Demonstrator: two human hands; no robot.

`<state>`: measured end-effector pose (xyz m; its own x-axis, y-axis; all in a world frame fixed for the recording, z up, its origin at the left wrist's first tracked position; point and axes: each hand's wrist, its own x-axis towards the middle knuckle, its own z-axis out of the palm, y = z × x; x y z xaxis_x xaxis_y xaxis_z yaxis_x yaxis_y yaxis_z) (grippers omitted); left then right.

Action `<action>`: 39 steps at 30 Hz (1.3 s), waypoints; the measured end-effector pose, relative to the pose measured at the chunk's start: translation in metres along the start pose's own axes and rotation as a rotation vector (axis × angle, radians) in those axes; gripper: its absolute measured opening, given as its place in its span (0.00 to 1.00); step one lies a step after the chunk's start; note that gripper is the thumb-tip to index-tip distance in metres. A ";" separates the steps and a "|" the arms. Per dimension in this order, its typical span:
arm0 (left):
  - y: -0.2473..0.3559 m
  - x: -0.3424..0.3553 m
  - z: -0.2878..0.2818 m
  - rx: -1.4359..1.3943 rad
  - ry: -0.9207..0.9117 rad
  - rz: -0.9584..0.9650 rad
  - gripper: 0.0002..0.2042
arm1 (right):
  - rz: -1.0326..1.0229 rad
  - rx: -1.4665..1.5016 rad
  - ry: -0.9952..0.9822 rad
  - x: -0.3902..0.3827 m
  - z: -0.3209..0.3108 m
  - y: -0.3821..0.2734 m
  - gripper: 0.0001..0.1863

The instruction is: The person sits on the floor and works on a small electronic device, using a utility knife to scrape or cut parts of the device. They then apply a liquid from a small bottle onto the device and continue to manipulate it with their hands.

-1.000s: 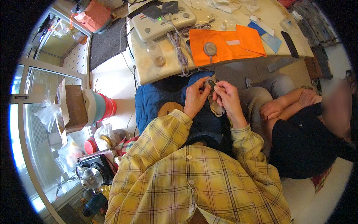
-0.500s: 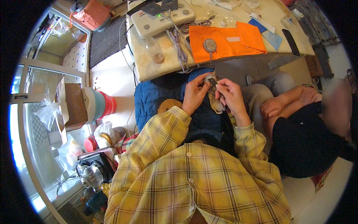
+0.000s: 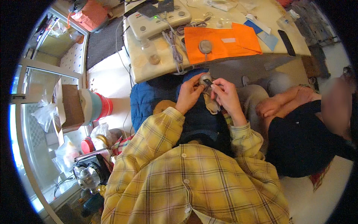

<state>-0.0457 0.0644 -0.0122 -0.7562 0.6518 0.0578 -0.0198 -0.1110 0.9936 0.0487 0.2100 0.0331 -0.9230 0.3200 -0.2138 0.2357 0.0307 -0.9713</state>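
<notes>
Above my lap, my left hand (image 3: 191, 93) grips a small round pale-grey disc (image 3: 204, 77) between thumb and fingers. My right hand (image 3: 226, 95) pinches a small black flat piece (image 3: 209, 81) against the disc's face; whether the two are joined I cannot tell. A limp beige cloth-like piece (image 3: 212, 106) hangs below the disc between my hands. On the table, beyond my hands, an orange cloth band (image 3: 238, 41) lies flat with a round grey pad (image 3: 205, 46) and its lead on it.
A white control box (image 3: 158, 20) with a lit green light stands on the table (image 3: 145, 71), beside bundled grey cables (image 3: 173, 48) and a clear jar (image 3: 150, 50). Blue and white packets (image 3: 265, 33) and a black phone-like slab (image 3: 287, 42) lie right. Another person's hand (image 3: 269, 107) rests close by.
The black piece in my right hand now lies over the disc's face, with its angle changed. The whole view has shifted slightly; my left hand keeps its grip.
</notes>
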 end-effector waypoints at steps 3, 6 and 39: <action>0.004 0.000 -0.002 0.020 -0.015 -0.036 0.22 | 0.036 0.036 -0.049 -0.001 -0.002 0.000 0.05; 0.003 -0.001 -0.003 -0.020 -0.029 -0.057 0.24 | 0.037 0.017 -0.038 0.003 0.000 0.007 0.05; -0.005 0.009 -0.011 -0.119 -0.021 -0.099 0.17 | -0.149 -0.341 0.012 -0.003 -0.019 -0.010 0.07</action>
<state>-0.0596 0.0630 -0.0172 -0.7332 0.6790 -0.0362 -0.1715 -0.1332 0.9761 0.0548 0.2268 0.0450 -0.9516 0.2995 -0.0689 0.1883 0.3910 -0.9009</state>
